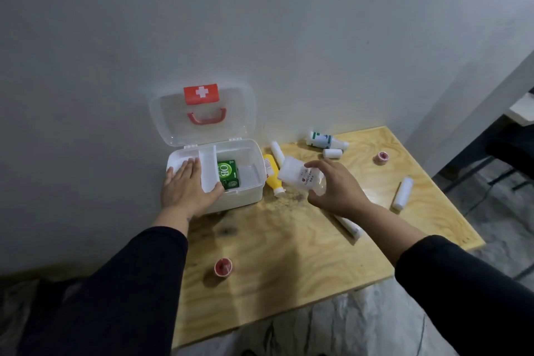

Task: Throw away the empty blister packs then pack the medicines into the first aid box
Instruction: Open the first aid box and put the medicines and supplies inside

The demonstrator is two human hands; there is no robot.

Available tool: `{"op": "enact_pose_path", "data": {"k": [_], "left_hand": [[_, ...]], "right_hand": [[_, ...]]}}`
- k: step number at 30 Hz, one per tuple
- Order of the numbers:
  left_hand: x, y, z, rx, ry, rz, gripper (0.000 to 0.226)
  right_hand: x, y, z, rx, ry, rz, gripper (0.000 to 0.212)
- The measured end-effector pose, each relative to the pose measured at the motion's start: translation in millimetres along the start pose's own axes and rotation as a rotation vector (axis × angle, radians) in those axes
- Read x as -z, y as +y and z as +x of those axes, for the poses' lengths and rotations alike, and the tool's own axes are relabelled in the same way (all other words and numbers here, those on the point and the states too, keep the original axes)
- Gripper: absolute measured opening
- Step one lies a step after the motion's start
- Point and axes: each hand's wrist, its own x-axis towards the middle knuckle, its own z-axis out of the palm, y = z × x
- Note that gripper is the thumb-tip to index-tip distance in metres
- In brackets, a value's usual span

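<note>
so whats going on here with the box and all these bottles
A person is packing medicines into an open first aid box on a wooden table. The left hand rests flat on the box's inner tray, beside a green carton already inside. The right hand holds a clear plastic bottle just right of the box. A yellow bottle, several white bottles and two tape rolls lie on the table.

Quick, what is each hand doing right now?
Left hand: open, fingers flat on the first aid box.
Right hand: holding a clear plastic bottle in its fingers.
</note>
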Motion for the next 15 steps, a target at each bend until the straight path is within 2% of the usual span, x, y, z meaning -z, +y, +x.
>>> {"op": "enact_pose_path", "data": {"k": [8,15], "left_hand": [[-3.9,-1.9,-2.0,-0.011,0.030,-0.010,0.092],[-9.4,0.2,-6.7,0.005,0.074,-0.034,0.104]], "right_hand": [[-4.2,-69.2,67.9,0.227,-0.080,-0.230,0.056],[-40.3,-101.5,100.4,0.287,-0.190,-0.500,0.045]]}}
